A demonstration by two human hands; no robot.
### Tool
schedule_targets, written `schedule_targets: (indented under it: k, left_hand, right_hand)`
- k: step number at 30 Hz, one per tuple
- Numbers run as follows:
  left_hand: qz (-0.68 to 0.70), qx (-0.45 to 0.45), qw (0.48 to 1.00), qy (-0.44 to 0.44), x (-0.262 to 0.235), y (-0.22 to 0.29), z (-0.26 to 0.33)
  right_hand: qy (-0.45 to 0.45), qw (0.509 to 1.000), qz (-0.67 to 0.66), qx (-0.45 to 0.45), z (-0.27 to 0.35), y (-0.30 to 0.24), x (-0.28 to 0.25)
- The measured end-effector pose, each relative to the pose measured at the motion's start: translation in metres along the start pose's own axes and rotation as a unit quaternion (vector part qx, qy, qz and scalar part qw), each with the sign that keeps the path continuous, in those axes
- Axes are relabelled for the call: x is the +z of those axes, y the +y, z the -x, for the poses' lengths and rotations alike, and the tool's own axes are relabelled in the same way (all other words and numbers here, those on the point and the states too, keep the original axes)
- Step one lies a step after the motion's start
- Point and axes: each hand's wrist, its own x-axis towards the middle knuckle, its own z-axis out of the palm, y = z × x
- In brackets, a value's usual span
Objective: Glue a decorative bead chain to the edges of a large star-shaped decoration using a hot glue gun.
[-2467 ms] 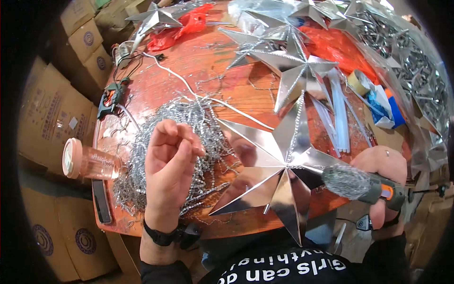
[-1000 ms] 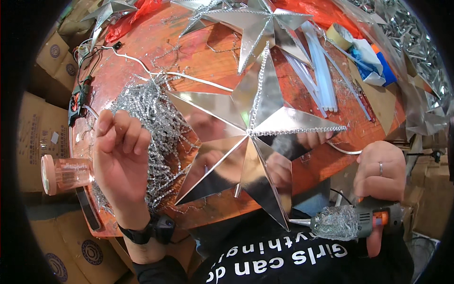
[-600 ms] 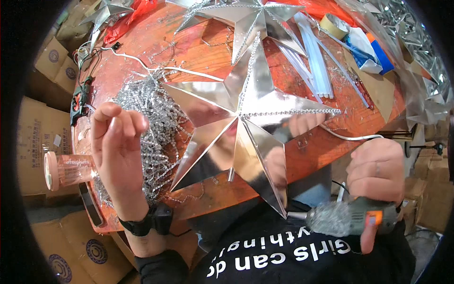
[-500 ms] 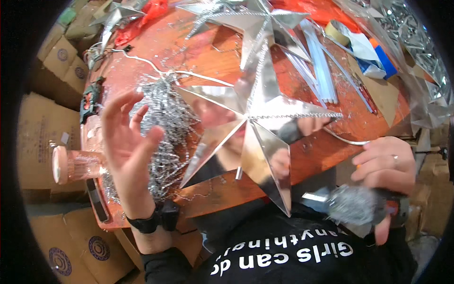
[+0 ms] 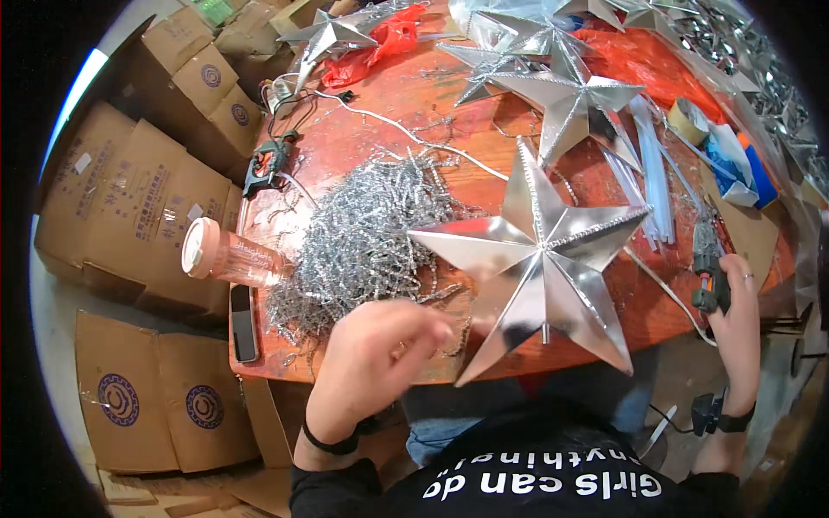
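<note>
A large silver star point(image 5: 537, 259) with mirror-like points lies near the table's front edge. Silver beaded trim runs along two or three of its ridges. My left hand point(image 5: 377, 358) is closed, its fingers curled in front of a tangled heap of silver trim point(image 5: 371, 233); some blur and the fingers themselves hide what it pinches, if anything. At the table's right side, my right hand point(image 5: 738, 298) is closed around a hot glue gun point(image 5: 706, 259), with the nozzle pointing away from me. A white cord point(image 5: 661, 285) passes between the star and that hand.
More silver stars point(image 5: 566, 95) lie at the back, with red plastic point(image 5: 643, 65). Translucent glue sticks point(image 5: 652, 186) and a tape roll point(image 5: 688, 119) are on the right. A pink cup point(image 5: 233, 255), a phone point(image 5: 245, 324) and a second glue gun point(image 5: 269, 164) line the left edge. Cardboard boxes point(image 5: 151, 203) stand beyond.
My right hand has carried the glue gun from beside my body out to the table's right side. My left hand, spread before, has curled and come nearer the front edge. The whole view has shifted.
</note>
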Motion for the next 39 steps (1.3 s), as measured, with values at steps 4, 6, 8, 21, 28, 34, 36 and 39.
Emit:
schedule_targets:
  k: [4, 6, 8, 21, 28, 34, 36, 39]
  left_hand:
    - [-0.124, -0.09, 0.971, 0.183, 0.018, -0.002, -0.015]
    - [-0.193, -0.112, 0.959, 0.177, 0.027, -0.008, -0.019]
    - [-0.185, -0.132, 0.96, 0.165, 0.031, -0.012, -0.022]
    - [-0.132, -0.043, 0.923, 0.359, -0.079, 0.014, -0.046]
    - [0.142, 0.203, 0.919, 0.306, -0.105, 0.121, -0.061]
    - [0.243, 0.27, 0.922, 0.138, -0.081, 0.163, -0.067]
    - [0.27, 0.225, 0.933, 0.081, -0.073, 0.164, -0.063]
    - [0.309, 0.114, 0.943, 0.039, -0.049, 0.146, -0.061]
  right_hand:
    - [-0.03, 0.999, -0.023, 0.024, -0.008, 0.014, 0.008]
    - [-0.039, 0.999, -0.013, 0.024, -0.009, 0.018, 0.008]
    - [-0.031, 0.999, 0.004, 0.01, -0.005, 0.023, 0.011]
    - [0.073, 0.994, -0.076, -0.008, -0.002, 0.02, -0.027]
    - [0.093, 0.911, -0.354, -0.193, -0.029, -0.066, -0.073]
    - [0.154, 0.776, -0.524, -0.315, -0.061, -0.137, -0.074]
    - [-0.017, 0.806, -0.549, -0.221, -0.049, -0.134, -0.091]
    - [-0.221, 0.742, -0.631, -0.053, -0.03, -0.108, -0.09]
